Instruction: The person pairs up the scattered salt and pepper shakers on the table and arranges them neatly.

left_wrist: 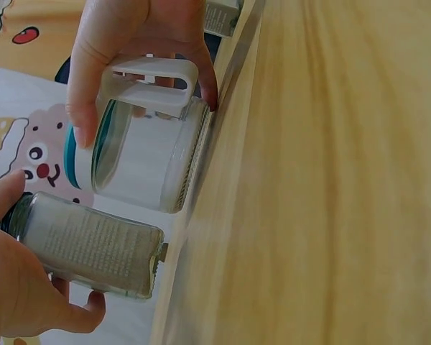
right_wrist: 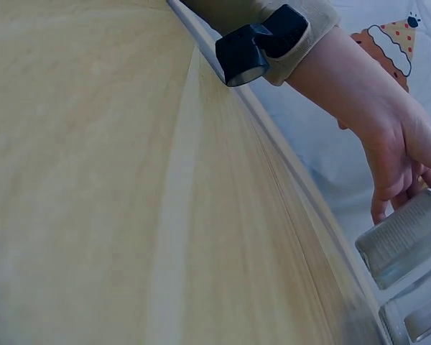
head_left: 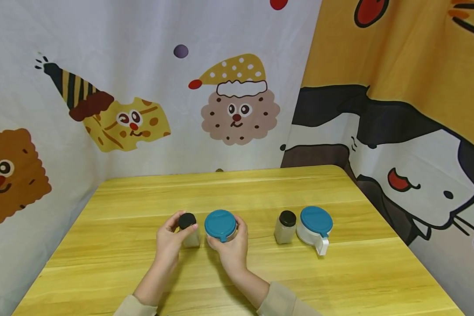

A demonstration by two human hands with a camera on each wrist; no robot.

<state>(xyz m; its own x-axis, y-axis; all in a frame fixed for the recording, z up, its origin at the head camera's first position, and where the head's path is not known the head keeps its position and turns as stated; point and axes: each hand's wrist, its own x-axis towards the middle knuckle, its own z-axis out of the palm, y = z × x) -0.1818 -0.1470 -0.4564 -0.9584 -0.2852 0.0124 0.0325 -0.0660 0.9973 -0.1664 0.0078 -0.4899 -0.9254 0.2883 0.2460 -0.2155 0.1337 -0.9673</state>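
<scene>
Near the middle of the table, my left hand grips a small square glass jar with a black cap, thumb and fingers around its upper part. Just right of it, my right hand holds a round clear jar by its sides; it has a blue lid and a white handle. A narrow gap separates the two jars. In the left wrist view both stand upright relative to the table, the square one with printed text. Whether their bases touch the table I cannot tell.
To the right stand a second black-capped glass jar and a second blue-lidded jar, close together, the latter's white handle facing forward. The wooden table meets a cartoon-printed curtain at its back. A dark device sits on the left cuff.
</scene>
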